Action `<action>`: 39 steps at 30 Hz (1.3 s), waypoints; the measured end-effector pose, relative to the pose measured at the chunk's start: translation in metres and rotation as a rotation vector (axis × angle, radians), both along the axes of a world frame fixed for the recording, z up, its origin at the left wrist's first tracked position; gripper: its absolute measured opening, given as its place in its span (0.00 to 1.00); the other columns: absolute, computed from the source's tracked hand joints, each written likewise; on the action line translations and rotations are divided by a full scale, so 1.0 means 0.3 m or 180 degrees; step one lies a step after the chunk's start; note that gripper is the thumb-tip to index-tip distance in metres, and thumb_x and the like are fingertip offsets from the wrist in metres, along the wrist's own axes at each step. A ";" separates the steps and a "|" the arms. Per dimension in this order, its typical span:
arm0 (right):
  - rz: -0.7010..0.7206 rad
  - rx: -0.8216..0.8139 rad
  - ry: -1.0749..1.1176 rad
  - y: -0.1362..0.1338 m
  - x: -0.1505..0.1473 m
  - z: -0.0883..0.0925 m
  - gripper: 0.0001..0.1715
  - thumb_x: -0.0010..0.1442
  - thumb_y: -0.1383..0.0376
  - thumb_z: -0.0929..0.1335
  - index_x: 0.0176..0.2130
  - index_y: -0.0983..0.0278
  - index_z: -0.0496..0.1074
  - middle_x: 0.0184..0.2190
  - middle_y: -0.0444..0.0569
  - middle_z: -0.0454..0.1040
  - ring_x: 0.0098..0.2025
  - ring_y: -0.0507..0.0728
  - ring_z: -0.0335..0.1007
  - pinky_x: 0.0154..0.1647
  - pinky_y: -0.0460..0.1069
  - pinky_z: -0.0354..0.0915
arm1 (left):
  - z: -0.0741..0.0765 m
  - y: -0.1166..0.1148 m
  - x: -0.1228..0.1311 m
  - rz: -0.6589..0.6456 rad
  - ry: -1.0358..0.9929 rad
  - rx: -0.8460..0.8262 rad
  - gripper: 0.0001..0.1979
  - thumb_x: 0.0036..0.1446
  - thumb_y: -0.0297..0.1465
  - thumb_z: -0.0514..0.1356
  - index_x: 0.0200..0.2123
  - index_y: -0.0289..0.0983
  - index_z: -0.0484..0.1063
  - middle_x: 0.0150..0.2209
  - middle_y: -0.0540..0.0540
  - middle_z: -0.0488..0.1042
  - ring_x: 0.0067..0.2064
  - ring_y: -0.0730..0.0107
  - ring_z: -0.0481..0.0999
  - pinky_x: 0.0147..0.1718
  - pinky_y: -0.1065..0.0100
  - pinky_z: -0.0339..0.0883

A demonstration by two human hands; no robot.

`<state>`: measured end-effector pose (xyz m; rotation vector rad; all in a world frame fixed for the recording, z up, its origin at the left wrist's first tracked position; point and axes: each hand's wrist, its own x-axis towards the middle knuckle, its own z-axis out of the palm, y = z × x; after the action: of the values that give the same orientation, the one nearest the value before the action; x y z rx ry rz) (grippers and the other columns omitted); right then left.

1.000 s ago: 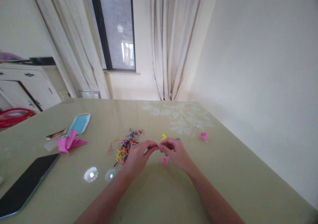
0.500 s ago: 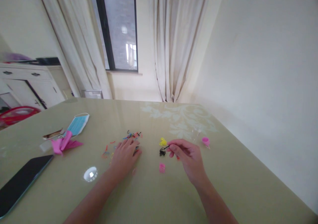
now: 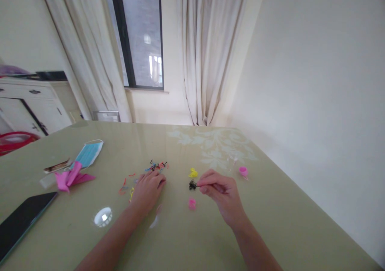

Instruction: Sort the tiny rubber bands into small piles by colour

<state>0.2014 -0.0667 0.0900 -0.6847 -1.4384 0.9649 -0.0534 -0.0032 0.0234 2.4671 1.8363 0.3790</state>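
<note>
My right hand [image 3: 221, 193] pinches a thin black rubber band between thumb and index finger, right at the edge of a small black heap of rubber bands [image 3: 192, 185]. Just behind that heap lie yellow rubber bands [image 3: 193, 172], and nearer to me sits a pink clump [image 3: 192, 204]. My left hand [image 3: 148, 191] rests palm down on the table, its fingers stretched toward a mixed pile of coloured bands [image 3: 157, 166] that they partly cover. Loose orange and yellow bands [image 3: 123, 187] are scattered left of it.
A pink cup-like piece [image 3: 243, 171] stands on the right. At left lie a blue face mask [image 3: 89, 154], folded pink paper [image 3: 72, 177] and a dark phone [image 3: 25, 215]. A shiny round object or reflection [image 3: 103, 217] shows near my left forearm.
My right hand has brought the black band down against the black heap. My left hand has shifted slightly at the mixed pile. The whole view has turned a little to the right.
</note>
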 end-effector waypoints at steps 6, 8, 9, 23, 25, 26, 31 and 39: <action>-0.0222 0.0171 0.0262 -0.014 -0.001 -0.001 0.03 0.60 0.63 0.79 0.38 0.55 0.86 0.32 0.47 0.81 0.35 0.55 0.77 0.35 0.48 0.74 | 0.002 0.003 0.000 0.0037 -0.0120 0.0051 0.10 0.68 0.29 0.57 0.43 0.41 0.81 0.47 0.42 0.84 0.54 0.51 0.79 0.54 0.54 0.67; -0.0296 0.0262 0.0425 -0.018 0.000 -0.004 0.04 0.60 0.64 0.80 0.38 0.55 0.85 0.32 0.47 0.81 0.35 0.55 0.76 0.35 0.48 0.74 | 0.004 0.004 -0.002 0.0016 -0.0150 0.0029 0.11 0.69 0.29 0.56 0.41 0.41 0.81 0.45 0.43 0.84 0.52 0.52 0.80 0.54 0.55 0.67; -0.0307 0.0302 0.0491 -0.020 0.001 -0.006 0.05 0.60 0.64 0.80 0.38 0.55 0.85 0.32 0.46 0.81 0.35 0.54 0.76 0.35 0.48 0.74 | 0.005 0.005 -0.002 0.0014 -0.0168 0.0022 0.12 0.70 0.29 0.56 0.41 0.41 0.81 0.45 0.43 0.84 0.51 0.53 0.81 0.53 0.56 0.68; -0.0272 0.0301 0.1119 -0.030 -0.012 0.013 0.09 0.54 0.66 0.83 0.35 0.56 0.84 0.29 0.43 0.79 0.33 0.51 0.73 0.30 0.43 0.70 | -0.001 0.007 0.001 0.0256 -0.0708 0.0134 0.16 0.72 0.28 0.52 0.52 0.39 0.79 0.53 0.39 0.84 0.51 0.53 0.84 0.50 0.58 0.73; -0.0273 0.0297 0.1174 -0.033 -0.016 0.012 0.10 0.54 0.66 0.83 0.35 0.56 0.84 0.29 0.43 0.79 0.33 0.50 0.73 0.30 0.43 0.70 | -0.003 0.009 -0.001 0.0286 -0.0880 0.0175 0.16 0.71 0.28 0.52 0.52 0.40 0.79 0.54 0.40 0.84 0.52 0.53 0.84 0.50 0.58 0.74; -0.0276 0.0303 0.1201 -0.035 -0.018 0.011 0.10 0.53 0.66 0.83 0.34 0.56 0.84 0.29 0.43 0.79 0.32 0.50 0.73 0.30 0.43 0.70 | -0.004 0.010 -0.003 0.0280 -0.0970 0.0198 0.16 0.71 0.28 0.52 0.52 0.40 0.79 0.54 0.41 0.84 0.52 0.53 0.84 0.51 0.58 0.74; -0.0475 0.0103 0.1053 -0.005 0.002 -0.013 0.12 0.52 0.61 0.84 0.34 0.56 0.82 0.29 0.43 0.80 0.32 0.53 0.75 0.31 0.45 0.70 | 0.002 0.013 -0.012 0.0250 -0.1495 0.0372 0.13 0.67 0.31 0.57 0.47 0.42 0.81 0.51 0.43 0.85 0.50 0.54 0.85 0.50 0.58 0.75; -0.1247 -0.0717 -0.1549 0.153 0.052 -0.151 0.03 0.55 0.65 0.76 0.33 0.61 0.83 0.30 0.48 0.83 0.30 0.56 0.73 0.35 0.51 0.68 | 0.048 0.004 0.020 0.0062 -0.3369 -0.0042 0.14 0.57 0.43 0.67 0.37 0.40 0.83 0.35 0.45 0.86 0.35 0.62 0.84 0.36 0.64 0.78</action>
<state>0.2169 -0.0209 0.0446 -1.3845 -1.5375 0.6790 -0.0474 -0.0021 0.0377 1.6277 1.3361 1.3232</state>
